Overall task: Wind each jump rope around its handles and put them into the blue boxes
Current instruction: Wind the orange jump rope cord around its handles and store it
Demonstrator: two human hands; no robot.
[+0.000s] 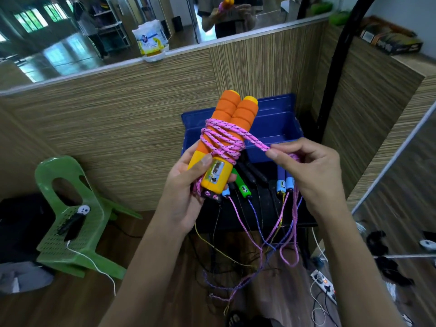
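My left hand [186, 185] grips two orange foam jump-rope handles [232, 114] side by side, tilted up and to the right, by their yellow counter ends. Pink rope [221, 140] is wound several turns around their middle. My right hand [306, 166] pinches a doubled strand of that pink rope just to the right of the handles, and the loose remainder hangs below it in a loop [289, 251]. Behind the handles a blue box [271, 123] stands open on a black table [247, 215].
More jump ropes lie on the black table: green [243, 187], black [250, 173] and purple-blue handles [283, 180], their cords dangling off the front edge. A green plastic chair [70, 215] stands at the left. Wood-panelled walls surround the table. A power strip [324, 285] lies on the floor at right.
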